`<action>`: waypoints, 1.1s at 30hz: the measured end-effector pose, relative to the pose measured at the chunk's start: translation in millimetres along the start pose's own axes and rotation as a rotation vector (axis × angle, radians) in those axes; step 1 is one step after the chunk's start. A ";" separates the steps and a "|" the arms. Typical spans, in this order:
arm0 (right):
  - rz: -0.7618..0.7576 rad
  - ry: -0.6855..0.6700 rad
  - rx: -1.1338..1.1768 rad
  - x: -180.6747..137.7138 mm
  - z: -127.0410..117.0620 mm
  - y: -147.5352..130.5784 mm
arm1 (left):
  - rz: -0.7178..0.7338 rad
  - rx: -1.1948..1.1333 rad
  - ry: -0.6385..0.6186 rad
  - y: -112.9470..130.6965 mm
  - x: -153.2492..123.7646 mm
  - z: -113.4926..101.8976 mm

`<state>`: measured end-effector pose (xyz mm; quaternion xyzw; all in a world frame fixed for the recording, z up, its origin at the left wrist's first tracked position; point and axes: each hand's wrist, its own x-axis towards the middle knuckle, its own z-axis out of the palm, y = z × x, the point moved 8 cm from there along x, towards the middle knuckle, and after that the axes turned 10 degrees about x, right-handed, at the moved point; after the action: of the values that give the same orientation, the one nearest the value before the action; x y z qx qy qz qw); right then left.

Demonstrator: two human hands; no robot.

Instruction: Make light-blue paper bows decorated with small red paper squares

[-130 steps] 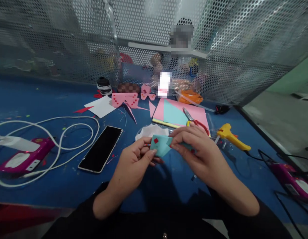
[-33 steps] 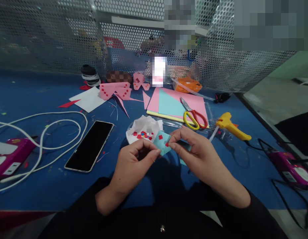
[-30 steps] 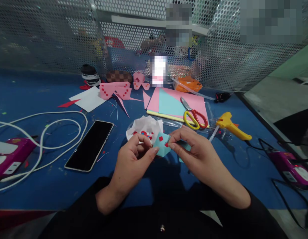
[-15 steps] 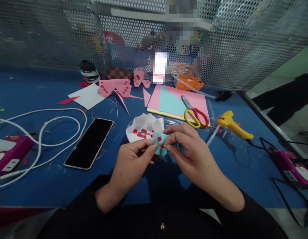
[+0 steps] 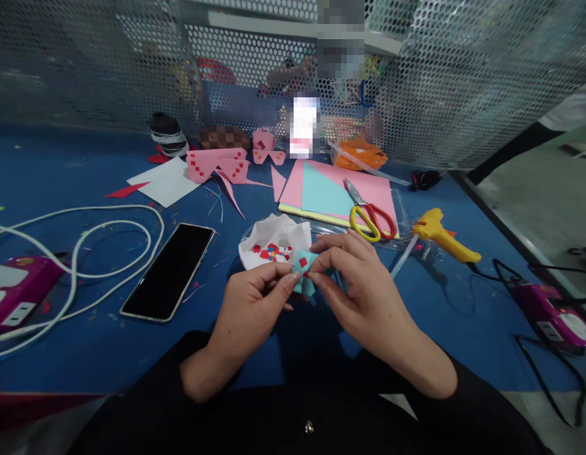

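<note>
Above the blue table (image 5: pixel 60 158), by the middle of its near edge, the right hand (image 5: pixel 363 297) and left hand (image 5: pixel 250 309) meet. Each pinches, thumb to forefinger, a small teal paper piece (image 5: pixel 302 266) with red squares. The piece seems folded and is partly hidden.

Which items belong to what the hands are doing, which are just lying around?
In use: teal paper piece, pinched by left hand and right hand; white paper of red squares just behind.
Lying about: phone; scissors; glue gun; pink bow; white cable; coloured sheets.
</note>
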<state>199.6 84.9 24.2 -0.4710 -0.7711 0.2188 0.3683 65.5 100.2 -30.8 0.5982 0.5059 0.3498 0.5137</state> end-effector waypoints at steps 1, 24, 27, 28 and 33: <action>0.000 0.005 0.001 0.0 -0.3 0.1 | 0.000 -0.002 -0.005 -0.2 -0.1 0.5; 0.048 0.072 0.006 2.6 -12.9 2.3 | -0.012 -0.019 0.034 -2.0 1.1 -0.3; 0.053 0.052 0.007 3.1 -13.0 3.9 | -0.031 -0.048 0.015 -3.7 1.2 0.5; 0.050 0.042 0.013 3.1 -12.1 4.2 | -0.035 -0.055 0.010 -3.9 1.0 0.7; 0.063 0.045 0.049 2.6 -11.8 6.1 | -0.054 -0.092 -0.003 -3.5 -1.0 -0.4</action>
<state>211.5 89.9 28.5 -0.4906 -0.7418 0.2385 0.3899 64.0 99.2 -34.0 0.5604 0.5045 0.3577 0.5509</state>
